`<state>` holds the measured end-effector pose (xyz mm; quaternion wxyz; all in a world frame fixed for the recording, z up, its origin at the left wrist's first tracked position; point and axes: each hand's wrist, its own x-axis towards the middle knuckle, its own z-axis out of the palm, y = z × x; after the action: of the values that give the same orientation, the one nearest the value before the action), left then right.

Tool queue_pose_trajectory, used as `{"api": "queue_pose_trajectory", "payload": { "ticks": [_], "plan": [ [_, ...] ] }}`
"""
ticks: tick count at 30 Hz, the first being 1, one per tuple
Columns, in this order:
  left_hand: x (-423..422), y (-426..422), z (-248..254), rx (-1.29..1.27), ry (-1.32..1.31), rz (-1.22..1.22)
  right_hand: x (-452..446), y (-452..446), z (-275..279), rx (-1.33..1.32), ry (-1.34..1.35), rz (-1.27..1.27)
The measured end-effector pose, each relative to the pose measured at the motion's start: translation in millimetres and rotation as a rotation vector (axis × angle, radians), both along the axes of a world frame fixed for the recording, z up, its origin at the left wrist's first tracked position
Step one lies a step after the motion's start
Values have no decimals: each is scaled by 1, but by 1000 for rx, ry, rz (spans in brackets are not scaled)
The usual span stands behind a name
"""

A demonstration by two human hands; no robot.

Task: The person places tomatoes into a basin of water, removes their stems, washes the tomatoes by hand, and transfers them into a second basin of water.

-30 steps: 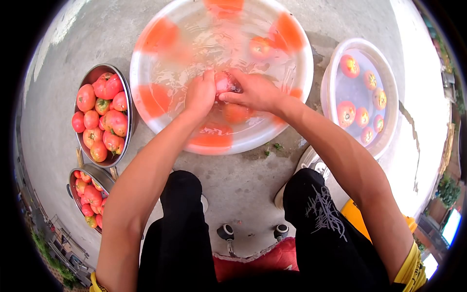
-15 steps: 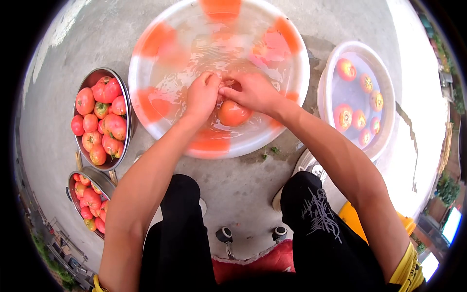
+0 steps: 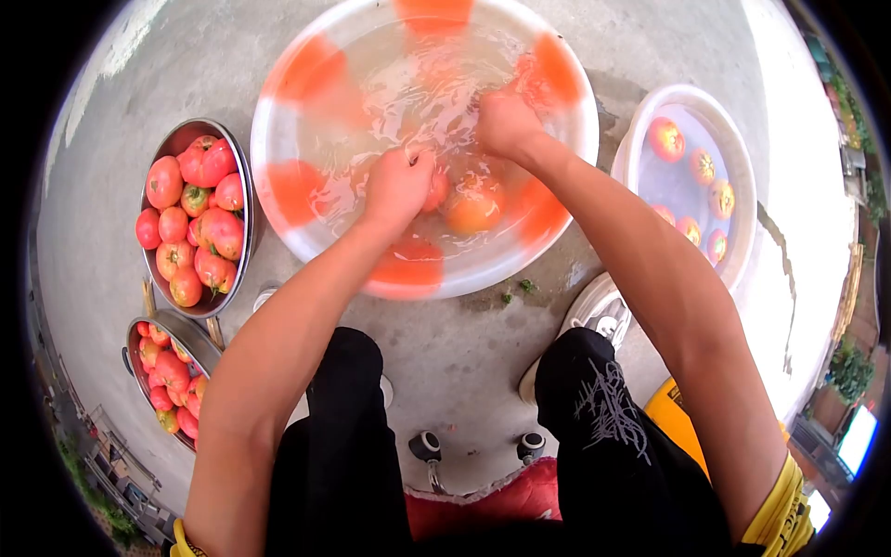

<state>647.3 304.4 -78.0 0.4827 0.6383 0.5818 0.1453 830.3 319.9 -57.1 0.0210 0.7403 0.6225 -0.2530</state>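
A large white basin (image 3: 263, 200) with orange patches holds rippling water, and both my hands are in it. My left hand (image 3: 399, 186) is closed, knuckles up, its fingers curled against a red tomato (image 3: 437, 191) that shows partly beside them. A second, orange-red tomato (image 3: 475, 210) sits in the water just right of it, apart from the hand. Farther up and right, my right hand (image 3: 509, 123) dips into the water; its fingers are hidden by ripples and the back of the hand. Reddish shapes, blurred by the water, lie near it.
On the right stands a whitish tub (image 3: 740, 200) of water with several floating tomatoes (image 3: 666, 139). To the left, a metal bowl (image 3: 247, 209) and a pot (image 3: 190, 336) hold many tomatoes. Green scraps (image 3: 527, 286) lie on the concrete floor (image 3: 455, 348), near my shoe (image 3: 601, 311).
My hands were together near the basin's middle and have separated. The right hand moved up and right into the water; the left stayed lower. The orange-red tomato shifted slightly right.
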Motion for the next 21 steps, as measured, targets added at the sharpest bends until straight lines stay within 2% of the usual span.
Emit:
{"api": "queue_pose_trajectory", "payload": {
  "ticks": [2, 3, 5, 6, 7, 8, 9, 10, 12, 13, 15, 16, 18, 19, 21],
  "plan": [
    [-3, 3, -8, 10, -44, -3, 2, 3, -7, -16, 404, -186],
    [-4, 4, -12, 21, -87, -9, 1, 1, -15, -18, 404, -182],
    [-3, 7, -20, -6, -157, -5, -3, -6, -25, -116, 975, -502],
    [-2, 8, -24, -31, -229, -4, -5, -9, -30, -116, 976, -502],
    [0, 7, -23, -32, -229, -4, -17, -15, -20, -84, 1176, -652],
    [3, 6, -23, -33, -370, 43, -23, -18, -13, -48, 1375, -803],
    [6, 5, -22, -33, -512, 89, -21, -16, -16, -48, 1374, -803],
    [4, 5, -18, -33, -513, 88, -18, -13, -18, -154, 1331, -722],
    [-4, 8, -8, -89, -285, -53, -11, -13, -22, -254, 1286, -644],
    [-6, 8, -9, -90, -285, -56, -7, -15, -16, -326, 1281, -549],
    [-9, 5, -11, -371, -420, -67, -2, -20, -6, -401, 1271, -457],
    [-8, 2, -9, -373, -421, -67, 0, -22, -2, -384, 1306, -437],
    [-5, -3, -5, -214, -351, -87, 2, -23, -3, -367, 1340, -416],
    [-6, -2, -8, -215, -350, -86, 2, -20, -7, -360, 1325, -418],
    [-8, -1, -14, 162, -108, -323, 0, -20, -14, -351, 1311, -421]
  ]
}}
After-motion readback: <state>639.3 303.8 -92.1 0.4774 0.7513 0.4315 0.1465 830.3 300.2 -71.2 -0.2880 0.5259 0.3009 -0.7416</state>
